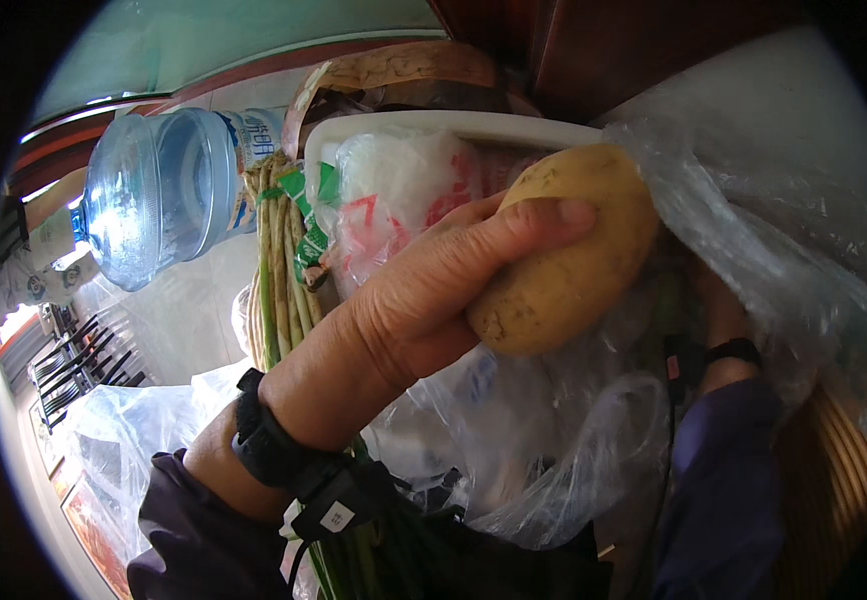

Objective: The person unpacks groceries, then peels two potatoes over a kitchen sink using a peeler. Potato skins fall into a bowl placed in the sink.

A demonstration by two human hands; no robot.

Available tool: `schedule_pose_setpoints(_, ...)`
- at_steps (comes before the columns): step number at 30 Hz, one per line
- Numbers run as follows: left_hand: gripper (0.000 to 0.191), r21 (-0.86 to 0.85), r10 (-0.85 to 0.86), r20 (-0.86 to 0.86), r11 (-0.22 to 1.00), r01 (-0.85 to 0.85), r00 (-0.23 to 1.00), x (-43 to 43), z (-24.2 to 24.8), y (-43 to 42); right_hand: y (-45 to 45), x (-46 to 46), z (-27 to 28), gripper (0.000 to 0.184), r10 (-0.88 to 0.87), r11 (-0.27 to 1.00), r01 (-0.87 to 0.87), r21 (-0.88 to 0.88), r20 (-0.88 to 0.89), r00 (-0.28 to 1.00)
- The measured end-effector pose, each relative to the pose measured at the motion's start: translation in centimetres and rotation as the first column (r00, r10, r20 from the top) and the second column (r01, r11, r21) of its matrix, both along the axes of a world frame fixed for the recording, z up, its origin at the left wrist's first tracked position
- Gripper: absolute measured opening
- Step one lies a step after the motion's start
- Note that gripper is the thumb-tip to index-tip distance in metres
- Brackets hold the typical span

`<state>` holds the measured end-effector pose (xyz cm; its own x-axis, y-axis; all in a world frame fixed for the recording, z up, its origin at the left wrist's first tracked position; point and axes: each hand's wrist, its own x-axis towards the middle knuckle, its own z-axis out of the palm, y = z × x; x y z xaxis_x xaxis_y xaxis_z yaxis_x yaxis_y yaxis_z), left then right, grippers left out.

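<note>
My left hand point(456, 277) grips a large yellow-skinned potato point(568, 251), thumb laid along its upper side. Beneath it stands a white plastic bin point(441, 120) with bagged goods inside, among them a clear plastic bag with red print point(403, 187). My right hand point(711, 292) reaches under a clear plastic bag point(748, 217) at the right; its fingers are hidden, so whether it holds anything does not show. Another thin clear bag point(598, 442) hangs between my forearms. Just left of the bin lies a bundle of scallions or similar stalks point(279, 262), tied with a green band.
A large blue water-cooler bottle point(170, 187) stands at the upper left. Behind the bin is a brown curved container point(403, 67). Clear plastic bags point(133, 435) lie at the lower left, near a black rack point(80, 367). Ribbed brown material point(838, 465) shows at the lower right.
</note>
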<state>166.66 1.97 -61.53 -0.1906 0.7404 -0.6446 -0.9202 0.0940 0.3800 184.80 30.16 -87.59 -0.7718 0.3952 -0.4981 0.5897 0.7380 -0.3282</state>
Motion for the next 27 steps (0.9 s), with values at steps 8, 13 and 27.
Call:
schedule_pose_setpoints(8, 0.060, -0.008, 0.040, 0.018, 0.999, -0.039, 0.999, 0.3, -1.3, -0.3, 0.0, -0.6, -1.3, 0.059, -0.082, 0.993, 0.079, -0.093, -0.028, 0.996)
schedule_pose_setpoints(13, 0.056, -0.043, 0.093, -0.006, 0.995, -0.093, 0.996, 0.8, -0.8, -0.8, -1.4, -0.7, 0.2, 0.057, -0.263, 0.921, 0.227, -0.316, -0.075, 0.962)
schedule_pose_setpoints(27, 0.069, -0.077, 0.255, 0.005, 0.964, -0.254, 0.967, 4.3, 5.6, -5.1, -10.2, 6.4, 16.1, 0.058, -0.786, 0.410, 0.558, -0.721, 0.031, 0.618)
